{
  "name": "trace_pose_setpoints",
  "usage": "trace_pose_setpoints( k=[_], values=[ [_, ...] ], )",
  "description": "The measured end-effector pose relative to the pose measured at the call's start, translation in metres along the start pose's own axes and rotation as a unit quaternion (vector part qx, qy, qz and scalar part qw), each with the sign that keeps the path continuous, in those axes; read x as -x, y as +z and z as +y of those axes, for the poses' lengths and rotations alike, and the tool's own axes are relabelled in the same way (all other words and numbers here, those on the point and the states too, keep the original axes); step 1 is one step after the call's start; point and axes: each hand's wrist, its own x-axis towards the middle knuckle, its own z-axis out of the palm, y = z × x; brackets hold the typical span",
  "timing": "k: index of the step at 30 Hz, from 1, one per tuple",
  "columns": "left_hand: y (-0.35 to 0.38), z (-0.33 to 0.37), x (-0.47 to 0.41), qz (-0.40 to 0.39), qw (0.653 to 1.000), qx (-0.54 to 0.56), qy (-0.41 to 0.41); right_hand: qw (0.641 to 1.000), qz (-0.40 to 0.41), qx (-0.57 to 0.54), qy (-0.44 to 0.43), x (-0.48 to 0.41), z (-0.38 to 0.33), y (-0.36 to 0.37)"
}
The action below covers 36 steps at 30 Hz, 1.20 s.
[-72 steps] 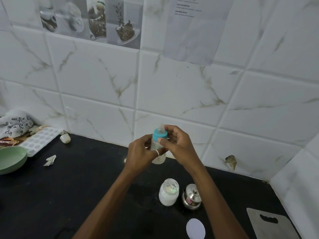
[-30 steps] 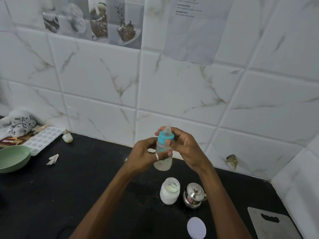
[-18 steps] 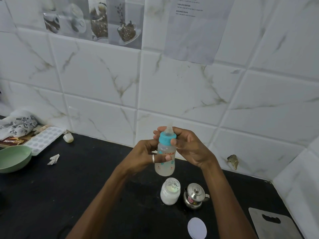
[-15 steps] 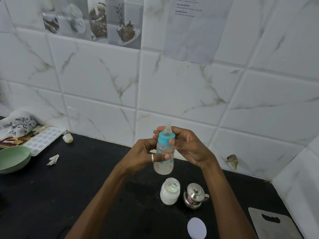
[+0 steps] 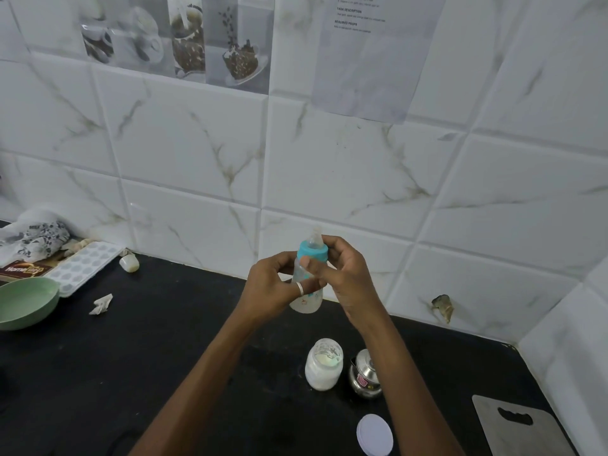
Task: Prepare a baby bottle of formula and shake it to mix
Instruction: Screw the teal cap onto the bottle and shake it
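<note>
A small clear baby bottle [image 5: 308, 301] with a teal collar and a clear teat is held upright above the black counter [image 5: 148, 350]. My left hand [image 5: 273, 291], with a ring on one finger, grips the bottle's body from the left. My right hand [image 5: 345, 274] has its thumb and fingers round the teal collar. Cloudy liquid shows in the bottle's lower part. Below it stand an open jar of white powder [image 5: 324, 365] and a small steel pot [image 5: 365, 378]. The jar's white lid [image 5: 375, 434] lies flat nearer to me.
At the left stand a green bowl [image 5: 24, 301], a white ice tray [image 5: 84, 266], a crumpled scrap of paper [image 5: 101, 303] and a patterned cloth [image 5: 36, 238]. A steel cutting board [image 5: 523, 429] lies at the right. The tiled wall [image 5: 329, 176] rises behind the counter.
Both hands stay on the bottle throughout. It has risen slightly and shifted a little between the frames, with my right fingers moving round the teal collar.
</note>
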Motion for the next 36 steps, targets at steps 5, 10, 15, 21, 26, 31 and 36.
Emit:
trace_pose_setpoints(
  k=[5,10,15,21,26,31,36],
  values=[
    [0.003,-0.002,0.001,0.035,0.997,-0.06,0.02,0.996,0.079,0.032,0.001,0.003,0.008,0.017],
    [0.001,-0.003,0.0,0.033,0.998,-0.048,0.007,0.998,0.025,-0.05,-0.002,0.004,0.004,0.006],
    [0.001,-0.003,0.0,0.039,0.998,-0.046,0.006,0.998,0.03,-0.05,-0.006,0.006,0.001,0.008],
    [0.001,-0.005,0.002,0.039,0.997,-0.07,0.017,0.993,0.113,0.009,-0.021,0.01,0.011,0.023],
    [-0.001,-0.006,0.002,0.019,0.998,-0.067,0.006,0.999,0.028,-0.041,0.0,0.006,0.004,0.011],
    [-0.002,-0.005,0.001,0.031,0.998,-0.06,0.001,0.999,0.022,-0.025,0.0,0.004,-0.006,0.005],
    [-0.002,-0.002,0.003,0.022,0.997,-0.072,0.017,0.998,0.054,0.045,0.003,0.007,0.006,0.017]
  ],
)
